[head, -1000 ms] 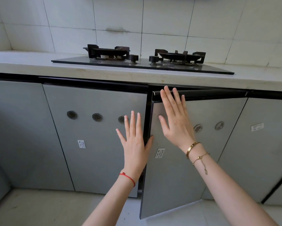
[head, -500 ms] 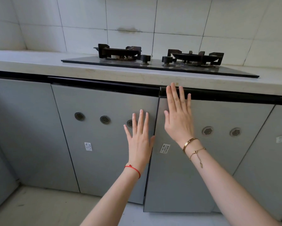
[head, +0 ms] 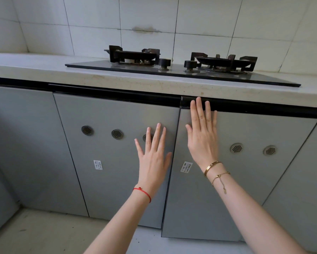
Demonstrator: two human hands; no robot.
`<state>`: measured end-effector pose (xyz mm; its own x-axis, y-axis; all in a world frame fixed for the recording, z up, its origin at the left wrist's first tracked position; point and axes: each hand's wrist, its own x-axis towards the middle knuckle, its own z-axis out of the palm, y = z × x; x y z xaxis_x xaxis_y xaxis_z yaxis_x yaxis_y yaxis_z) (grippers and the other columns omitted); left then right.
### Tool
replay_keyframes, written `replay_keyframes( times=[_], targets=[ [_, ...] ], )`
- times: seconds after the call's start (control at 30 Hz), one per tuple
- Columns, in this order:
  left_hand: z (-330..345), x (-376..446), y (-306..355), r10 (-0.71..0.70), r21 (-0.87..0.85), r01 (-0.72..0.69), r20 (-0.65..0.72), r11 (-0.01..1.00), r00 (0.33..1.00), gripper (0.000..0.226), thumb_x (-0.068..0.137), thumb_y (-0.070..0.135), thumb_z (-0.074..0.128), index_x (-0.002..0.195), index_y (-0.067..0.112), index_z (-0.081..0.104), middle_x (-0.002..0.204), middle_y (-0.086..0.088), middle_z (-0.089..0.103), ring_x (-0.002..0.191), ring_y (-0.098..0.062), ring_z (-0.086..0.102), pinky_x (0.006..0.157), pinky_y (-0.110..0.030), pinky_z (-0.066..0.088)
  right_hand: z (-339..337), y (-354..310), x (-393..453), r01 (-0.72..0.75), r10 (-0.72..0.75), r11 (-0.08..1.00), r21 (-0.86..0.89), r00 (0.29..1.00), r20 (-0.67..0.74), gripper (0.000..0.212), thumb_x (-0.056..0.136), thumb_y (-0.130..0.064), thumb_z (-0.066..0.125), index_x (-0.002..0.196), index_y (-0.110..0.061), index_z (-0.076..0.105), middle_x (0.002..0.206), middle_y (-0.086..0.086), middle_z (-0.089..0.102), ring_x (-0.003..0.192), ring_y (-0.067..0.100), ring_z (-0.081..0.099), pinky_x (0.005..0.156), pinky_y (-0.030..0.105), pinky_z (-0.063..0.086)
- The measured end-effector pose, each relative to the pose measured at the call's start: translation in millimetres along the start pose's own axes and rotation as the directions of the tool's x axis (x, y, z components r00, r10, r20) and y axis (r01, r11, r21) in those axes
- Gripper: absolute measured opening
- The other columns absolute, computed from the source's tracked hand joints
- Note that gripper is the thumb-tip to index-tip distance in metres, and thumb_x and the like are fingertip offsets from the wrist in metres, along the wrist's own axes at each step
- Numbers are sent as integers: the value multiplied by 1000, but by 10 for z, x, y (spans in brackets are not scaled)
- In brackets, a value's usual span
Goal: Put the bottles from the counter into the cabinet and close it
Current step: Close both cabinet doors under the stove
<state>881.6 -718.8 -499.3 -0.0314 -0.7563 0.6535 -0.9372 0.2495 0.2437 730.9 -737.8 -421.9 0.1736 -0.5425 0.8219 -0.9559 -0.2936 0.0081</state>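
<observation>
Two grey cabinet doors sit under the counter, both shut flush. My left hand [head: 153, 154] lies flat, fingers spread, on the right edge of the left door [head: 106, 153]. My right hand [head: 202, 134] presses flat on the upper left part of the right door [head: 245, 180], fingertips reaching the black handle strip [head: 245, 107]. Neither hand holds anything. No bottles show on the counter [head: 44, 68].
A black two-burner gas hob [head: 181, 68] sits on the pale counter against a white tiled wall. More grey cabinet doors flank the pair on the left [head: 25, 143] and right [head: 304, 180]. The light floor [head: 44, 231] runs below.
The right door, ajar a second ago, has swung shut under my right hand. My left hand stays flat on the left door. The view has shifted left.
</observation>
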Motion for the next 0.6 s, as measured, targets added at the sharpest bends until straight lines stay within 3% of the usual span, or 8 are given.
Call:
replay_keyframes(
  times=[0.23,0.6],
  targets=[
    [-112,-44,-142,-15,26,16,-22,1000,1000,75,97,36,48,156,22,4,165,5,-1,153,-22,-1,119,-61,12,41,-55,-238,-5,6,997,79,1000,-13,61,101,-18,41,153,-10,11,162,3,2,151,24,0,123,47,6],
    [-137,-48,-270,-41,62,37,51,997,998,69,96,35,49,155,21,16,165,4,4,153,-24,8,117,-63,16,182,-69,-446,-19,12,997,76,996,92,62,101,-18,40,154,-11,7,163,3,-1,151,24,-3,123,45,8]
  ],
)
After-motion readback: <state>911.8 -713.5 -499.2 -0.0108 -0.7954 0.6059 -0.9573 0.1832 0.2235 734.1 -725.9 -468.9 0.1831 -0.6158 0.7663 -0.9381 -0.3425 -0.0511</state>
